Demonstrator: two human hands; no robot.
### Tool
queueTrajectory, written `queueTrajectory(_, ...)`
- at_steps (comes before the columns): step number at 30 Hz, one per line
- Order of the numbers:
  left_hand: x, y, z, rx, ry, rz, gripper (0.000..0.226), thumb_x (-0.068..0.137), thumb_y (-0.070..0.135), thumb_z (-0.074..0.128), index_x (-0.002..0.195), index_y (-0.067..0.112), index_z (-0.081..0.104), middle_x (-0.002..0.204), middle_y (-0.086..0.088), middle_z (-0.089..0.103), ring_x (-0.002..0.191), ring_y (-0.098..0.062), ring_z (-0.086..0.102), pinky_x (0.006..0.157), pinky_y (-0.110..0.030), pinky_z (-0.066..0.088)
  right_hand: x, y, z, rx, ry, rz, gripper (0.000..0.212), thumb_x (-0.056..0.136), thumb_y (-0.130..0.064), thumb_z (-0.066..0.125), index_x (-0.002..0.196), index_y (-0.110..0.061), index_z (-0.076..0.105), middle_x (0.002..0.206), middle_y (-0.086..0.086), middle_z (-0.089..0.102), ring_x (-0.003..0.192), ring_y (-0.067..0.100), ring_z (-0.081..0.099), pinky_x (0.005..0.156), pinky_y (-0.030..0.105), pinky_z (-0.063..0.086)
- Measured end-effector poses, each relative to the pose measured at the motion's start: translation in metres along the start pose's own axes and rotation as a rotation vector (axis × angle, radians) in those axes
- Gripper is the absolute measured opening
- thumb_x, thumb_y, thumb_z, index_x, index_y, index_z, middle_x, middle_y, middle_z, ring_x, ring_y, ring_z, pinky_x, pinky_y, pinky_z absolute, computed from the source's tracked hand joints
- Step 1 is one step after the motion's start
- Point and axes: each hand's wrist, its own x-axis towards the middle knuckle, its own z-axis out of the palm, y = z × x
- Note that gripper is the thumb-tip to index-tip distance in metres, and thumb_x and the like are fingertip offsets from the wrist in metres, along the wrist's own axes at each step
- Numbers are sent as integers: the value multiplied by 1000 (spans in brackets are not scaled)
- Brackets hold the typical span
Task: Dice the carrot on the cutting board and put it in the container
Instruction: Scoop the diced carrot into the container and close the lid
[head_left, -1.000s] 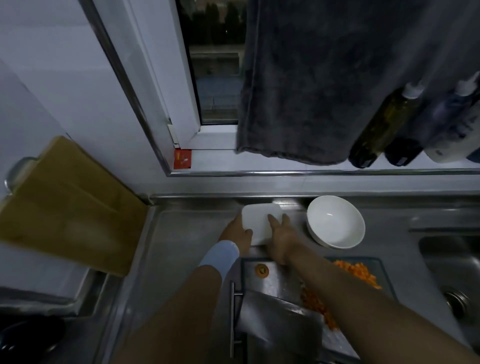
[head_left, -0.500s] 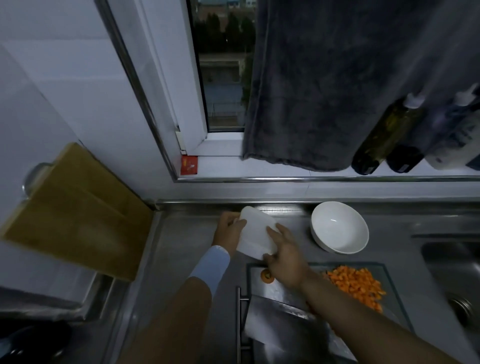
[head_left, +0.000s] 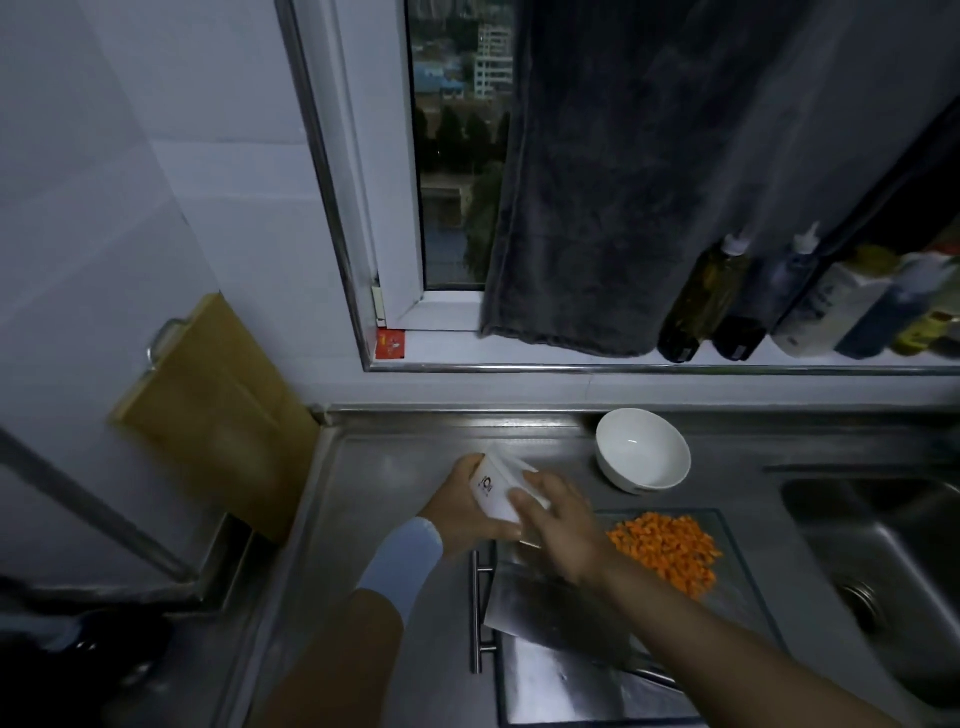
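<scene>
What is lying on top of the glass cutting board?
A pile of diced carrot and a cleaver lie on the cutting board. The right hand and forearm cover part of the board's left side, so anything there cannot be seen.

Both bare forearms are stretched forward, a pale blue band (head_left: 400, 561) worn at the left wrist. A white container (head_left: 493, 491) is gripped in the left hand (head_left: 462, 512); the right hand (head_left: 563, 525) is laid against it, its hold blurred.
</scene>
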Motion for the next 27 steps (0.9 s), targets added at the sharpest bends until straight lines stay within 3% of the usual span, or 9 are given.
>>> queueTrajectory(2,-8,3,2,38,22,28,96,44,25,90,125,29,38,114,3,56,102,-11,58,79,-30,56,-6,3,0,47,-5,-5,61,76,-80,50,121,-39,55,125,-10,50,118,18,52,95,46,51)
queueTrajectory(5,-17,12,1,123,26,97,76,50,19,86,111,36,44,108,-1,59,98,-16,61,78,-36,57,-15,1,-1,232,-87,11,38,85,-64,57,103,-31,60,112,-3,63,103,20,64,84,44,57)
queueTrajectory(11,-11,13,-17,170,-20,89,90,52,18,87,128,29,39,111,5,55,100,-11,58,80,-32,56,-18,-10,-3,358,-145,13,31,91,-42,59,102,-14,61,101,2,68,89,14,66,67,24,53)
queueTrajectory(13,-7,17,-18,86,-8,81,77,57,11,85,118,32,43,111,2,57,100,-13,58,79,-29,55,-15,-14,-7,320,-148,-11,34,89,-47,57,102,-15,63,100,1,68,89,14,65,69,25,53)
queueTrajectory(16,0,15,-16,-194,135,24,70,51,24,77,115,28,47,121,-5,50,103,-18,55,70,-25,54,-8,-19,-16,332,-161,-34,19,96,-20,59,114,-13,64,100,1,67,82,5,64,67,18,53)
queueTrajectory(18,8,10,-15,-393,236,-67,81,48,35,73,123,26,44,133,-10,40,111,-26,52,65,-31,54,0,-17,-19,318,-180,-55,24,95,-11,60,116,-22,65,106,5,69,91,13,66,76,27,56)
queueTrajectory(20,13,8,-13,-525,275,-116,70,61,31,71,124,26,40,131,-13,42,108,-30,53,64,-35,54,7,-11,-21,287,-176,-95,25,97,-14,59,114,-30,67,111,3,71,102,19,67,87,38,56)
queueTrajectory(23,19,7,-8,-555,251,-139,58,83,16,71,128,22,35,125,-10,49,105,-27,56,66,-37,55,10,-8,-23,218,-134,-143,20,99,-23,56,111,-32,70,111,-4,71,103,9,65,87,24,52)
queueTrajectory(27,27,2,-4,-538,209,-156,65,78,20,77,133,16,41,123,-11,58,105,-28,62,72,-39,57,15,-8,-25,180,-44,-203,19,98,-19,57,95,-30,72,103,5,63,92,5,60,82,18,47)
